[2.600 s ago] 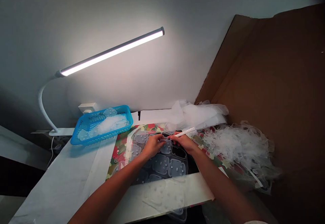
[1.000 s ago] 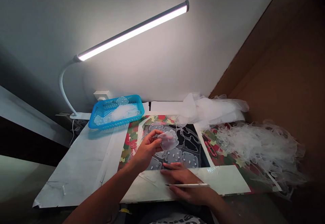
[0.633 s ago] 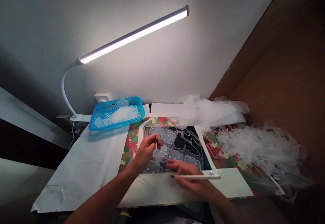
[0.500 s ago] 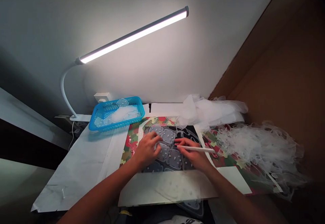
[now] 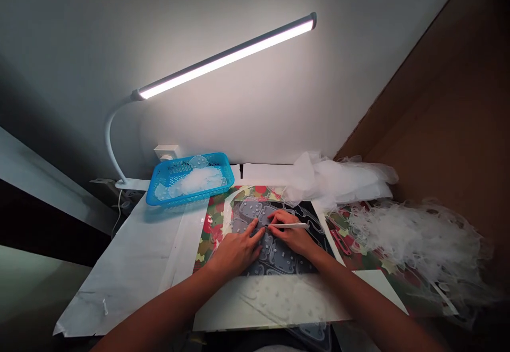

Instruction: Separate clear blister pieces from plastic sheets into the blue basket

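Observation:
Under my hands lies a translucent sheet (image 5: 283, 256) with rounded panel outlines and small white dots, set over a black surface. My left hand (image 5: 239, 246) rests flat on it, fingers spread, the fingertips pressing the sheet near its middle. My right hand (image 5: 290, 232) pinches a slim white pen-like tool (image 5: 292, 226), held nearly level. The tool's tip meets the sheet close to my left fingertips; its exact kind cannot be made out. The sheet's near end runs over a pale board (image 5: 223, 301) and hangs past the table's front edge.
A blue basket (image 5: 155, 195) with cut translucent pieces stands at the back left, below a lit lamp (image 5: 227, 59). White netting (image 5: 346, 179) is piled at the back right, with tangled scraps (image 5: 418, 240) in front. A red-handled tool (image 5: 341, 241) lies right of the sheet. Cardboard (image 5: 446, 118) walls the right side.
My left hand has flattened onto the sheet. My right hand has brought the tool's tip left, close to the left fingers. The whole view has shifted slightly.

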The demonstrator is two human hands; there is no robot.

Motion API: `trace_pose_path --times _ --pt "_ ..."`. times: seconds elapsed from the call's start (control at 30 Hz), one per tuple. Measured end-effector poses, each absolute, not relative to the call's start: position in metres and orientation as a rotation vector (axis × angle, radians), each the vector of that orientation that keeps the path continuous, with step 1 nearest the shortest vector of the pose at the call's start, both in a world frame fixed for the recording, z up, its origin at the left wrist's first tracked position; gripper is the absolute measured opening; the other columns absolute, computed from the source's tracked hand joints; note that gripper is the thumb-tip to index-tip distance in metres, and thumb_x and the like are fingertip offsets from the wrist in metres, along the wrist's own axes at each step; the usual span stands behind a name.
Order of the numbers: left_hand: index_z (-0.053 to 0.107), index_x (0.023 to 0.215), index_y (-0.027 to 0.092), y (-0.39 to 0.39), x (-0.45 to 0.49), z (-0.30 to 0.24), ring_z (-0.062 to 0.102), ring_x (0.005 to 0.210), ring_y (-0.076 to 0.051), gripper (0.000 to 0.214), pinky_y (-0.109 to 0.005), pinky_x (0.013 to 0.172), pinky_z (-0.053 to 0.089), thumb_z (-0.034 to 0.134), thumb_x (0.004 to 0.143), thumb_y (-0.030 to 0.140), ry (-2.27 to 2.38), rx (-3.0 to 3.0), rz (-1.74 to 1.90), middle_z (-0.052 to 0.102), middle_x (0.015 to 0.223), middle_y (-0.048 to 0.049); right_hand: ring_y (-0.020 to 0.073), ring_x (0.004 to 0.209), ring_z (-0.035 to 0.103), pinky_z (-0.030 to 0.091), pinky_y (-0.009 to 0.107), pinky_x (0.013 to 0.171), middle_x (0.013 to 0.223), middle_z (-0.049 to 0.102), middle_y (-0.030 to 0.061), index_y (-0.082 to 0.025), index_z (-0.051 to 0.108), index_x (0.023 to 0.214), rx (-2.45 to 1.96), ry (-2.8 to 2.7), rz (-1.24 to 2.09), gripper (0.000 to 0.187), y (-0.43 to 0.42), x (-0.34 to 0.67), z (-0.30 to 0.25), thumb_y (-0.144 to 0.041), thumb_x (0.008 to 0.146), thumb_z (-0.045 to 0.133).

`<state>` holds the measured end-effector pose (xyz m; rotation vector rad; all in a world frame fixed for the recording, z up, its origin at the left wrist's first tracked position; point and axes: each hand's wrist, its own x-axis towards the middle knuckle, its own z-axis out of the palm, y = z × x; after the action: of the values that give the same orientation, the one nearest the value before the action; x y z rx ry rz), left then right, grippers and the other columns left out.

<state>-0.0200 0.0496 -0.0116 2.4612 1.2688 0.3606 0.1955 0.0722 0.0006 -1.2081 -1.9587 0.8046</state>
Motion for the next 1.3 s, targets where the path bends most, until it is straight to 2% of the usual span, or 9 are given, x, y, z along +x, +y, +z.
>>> trace_pose_path --times 0.43,0.57,0.67,0.77,0.87,0.93,1.03,1.17,1.3 --pt "0.052 0.137 0.03 0.054 -0.02 -0.006 0.068 0.074 -0.029 0.048 -0.039 0.06 0.046 0.052 0.089 0.034 1.277 2.509 0.261 0.032 0.154 -0.0176 0.0229 0.093 0.06 0.046 0.037 0.084 0.101 0.067 0.0073 -0.021 0.058 0.07 -1.268 -2.079 0.669 0.015 0.068 0.188 -0.009 -0.02 0.085 0.055" --pt "0.049 0.139 0.032 0.053 -0.018 0.0 0.068 0.071 -0.026 0.048 -0.037 0.058 0.047 0.05 0.092 0.035 1.298 2.595 0.109 0.032 0.154 -0.0177 0.0256 0.097 0.062 0.048 0.039 0.088 0.1 0.07 0.0095 -0.021 0.065 0.087 -1.182 -2.136 0.517 0.016 0.074 0.189 -0.012 -0.026 0.091 0.05" --pt "0.045 0.142 0.036 0.049 -0.018 0.001 0.067 0.068 -0.025 0.049 -0.036 0.055 0.046 0.046 0.093 0.04 1.37 2.653 -0.01 0.033 0.154 -0.0161 0.0219 0.084 0.065 0.049 0.033 0.077 0.095 0.073 0.007 -0.021 0.065 0.092 -1.32 -1.841 0.425 0.023 0.092 0.213 -0.005 -0.034 0.093 0.046" --pt "0.047 0.14 0.037 0.053 -0.02 0.001 0.067 0.068 -0.025 0.048 -0.036 0.057 0.046 0.048 0.092 0.043 1.376 2.627 0.017 0.039 0.15 -0.015 0.0186 0.07 0.062 0.046 0.029 0.066 0.089 0.074 0.0058 -0.02 0.062 0.076 -1.505 -1.438 0.35 0.025 0.109 0.246 0.001 -0.042 0.087 0.054" --pt "0.064 0.122 0.028 0.075 -0.018 0.009 0.067 0.079 -0.027 0.041 -0.036 0.066 0.047 0.051 0.089 0.048 1.299 2.396 0.231 0.058 0.133 -0.0135 0.018 0.067 0.059 0.044 0.028 0.063 0.084 0.074 0.0052 -0.021 0.059 0.069 -1.484 -1.302 0.474 0.028 0.105 0.254 0.005 -0.046 0.081 0.061" --pt "0.072 0.102 0.02 0.097 -0.013 0.017 0.066 0.084 -0.025 0.051 -0.034 0.071 0.046 0.036 0.094 0.055 1.263 2.154 0.393 0.07 0.107 -0.0119 0.0183 0.071 0.06 0.044 0.028 0.066 0.088 0.074 0.0048 -0.021 0.059 0.07 -1.394 -1.339 0.622 0.028 0.089 0.241 0.009 -0.046 0.082 0.061" --pt "0.074 0.086 0.014 0.126 0.0 0.024 0.063 0.068 -0.02 0.073 -0.029 0.064 0.045 0.016 0.097 0.056 1.207 1.936 0.419 0.07 0.072 -0.0085 0.0187 0.078 0.063 0.045 0.029 0.072 0.096 0.074 0.0038 -0.021 0.061 0.073 -1.272 -1.564 0.833 0.024 0.066 0.212 0.018 -0.042 0.085 0.059" --pt "0.072 0.077 0.012 0.134 0.013 0.015 0.056 0.057 -0.016 0.041 -0.025 0.055 0.038 0.055 0.082 0.049 1.179 1.884 0.395 0.065 0.064 -0.0034 0.02 0.081 0.063 0.044 0.032 0.076 0.097 0.073 0.0042 -0.022 0.056 0.065 -1.255 -1.511 0.99 0.024 0.071 0.202 0.023 -0.039 0.08 0.062" --pt "0.07 0.084 0.016 0.12 0.015 0.004 0.054 0.065 -0.016 0.021 -0.024 0.058 0.034 0.057 0.08 0.032 1.249 1.97 0.523 0.063 0.068 -0.0004 0.0204 0.083 0.06 0.041 0.032 0.078 0.091 0.072 0.0053 -0.021 0.053 0.062 -1.284 -1.338 1.208 0.024 0.101 0.212 0.016 -0.04 0.068 0.068"
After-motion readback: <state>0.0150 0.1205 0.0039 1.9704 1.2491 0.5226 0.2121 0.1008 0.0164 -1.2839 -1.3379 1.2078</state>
